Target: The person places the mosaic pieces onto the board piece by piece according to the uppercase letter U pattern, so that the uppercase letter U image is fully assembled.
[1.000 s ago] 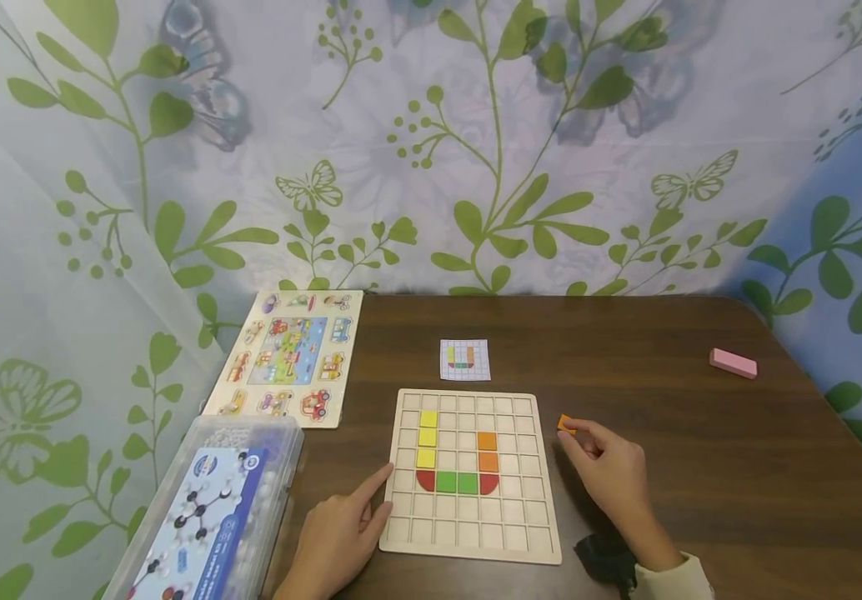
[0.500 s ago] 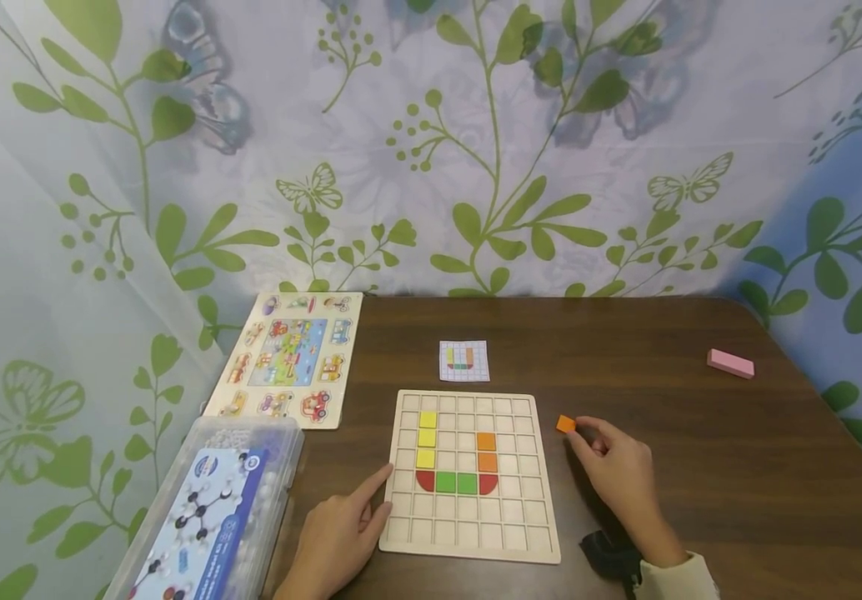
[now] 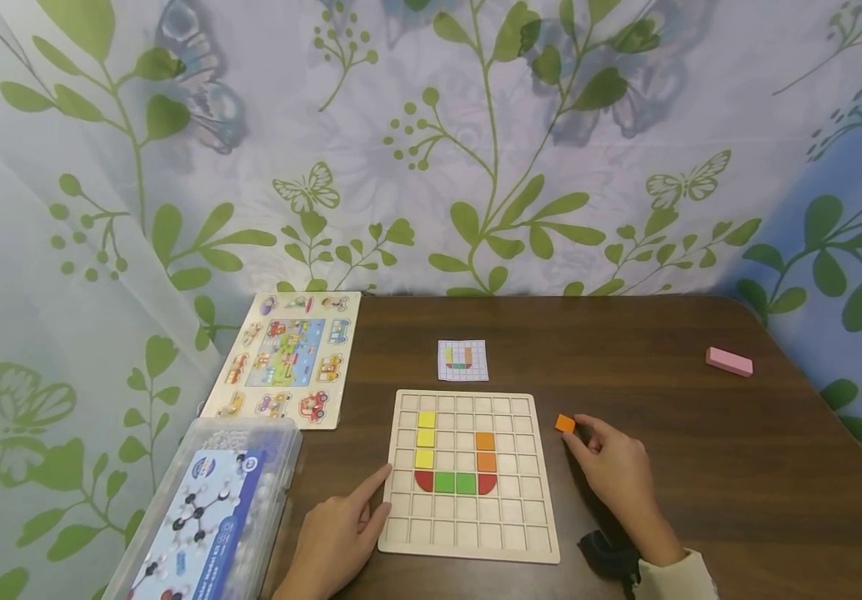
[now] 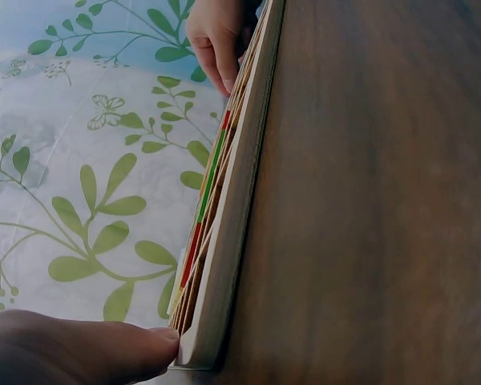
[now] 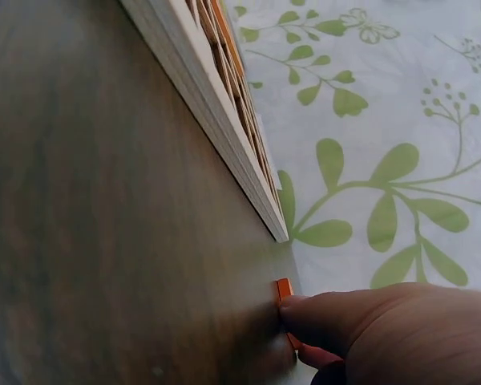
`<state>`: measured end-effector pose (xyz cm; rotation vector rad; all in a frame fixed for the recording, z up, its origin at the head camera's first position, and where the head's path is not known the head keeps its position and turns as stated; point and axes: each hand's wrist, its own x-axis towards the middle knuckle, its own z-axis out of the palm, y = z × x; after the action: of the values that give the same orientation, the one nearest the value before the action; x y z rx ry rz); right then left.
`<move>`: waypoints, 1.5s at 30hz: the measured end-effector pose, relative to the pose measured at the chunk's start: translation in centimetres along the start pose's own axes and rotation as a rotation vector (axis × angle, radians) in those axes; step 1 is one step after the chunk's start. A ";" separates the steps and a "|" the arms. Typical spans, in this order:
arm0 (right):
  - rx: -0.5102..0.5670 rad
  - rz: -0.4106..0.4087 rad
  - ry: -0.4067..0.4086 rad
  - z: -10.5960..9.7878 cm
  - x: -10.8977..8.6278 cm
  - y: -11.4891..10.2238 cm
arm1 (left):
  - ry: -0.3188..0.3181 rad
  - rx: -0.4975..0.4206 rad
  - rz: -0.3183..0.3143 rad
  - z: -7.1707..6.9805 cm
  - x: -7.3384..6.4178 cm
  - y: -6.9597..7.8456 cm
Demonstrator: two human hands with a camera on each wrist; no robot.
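A wooden grid board (image 3: 468,533) lies on the table, with yellow (image 3: 426,437), red (image 3: 425,481), green (image 3: 455,482) and orange (image 3: 485,451) tiles forming a U in its cells. To the right of the board, my right hand (image 3: 611,458) pinches a loose orange square tile (image 3: 564,423) between thumb and fingers, close over the tabletop. In the right wrist view the thumb (image 5: 329,317) presses on this tile's face. My left hand (image 3: 341,533) rests at the board's left edge, index finger extended and thumb touching the rim.
Behind the board lies a small printed card (image 3: 463,361) showing a coloured U. A picture puzzle board (image 3: 348,350) and a clear plastic case (image 3: 281,467) occupy the left side. A pink block (image 3: 729,362) sits far right, and a black strap (image 3: 607,557) is by the right wrist.
The orange tile in my right hand has turned so more of its face shows, and the fingers have shifted slightly right on it. The left hand and the board stay put.
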<state>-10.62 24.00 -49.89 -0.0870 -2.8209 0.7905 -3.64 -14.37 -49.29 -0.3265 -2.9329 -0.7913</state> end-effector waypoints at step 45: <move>-0.008 -0.029 0.056 0.7 -0.5 -1.1 | 0.027 -0.009 0.014 0.2 -0.1 -0.3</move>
<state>-10.26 22.65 -50.03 -0.0682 -2.7663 0.7591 -3.62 -14.50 -49.58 -0.3333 -2.8995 -0.8008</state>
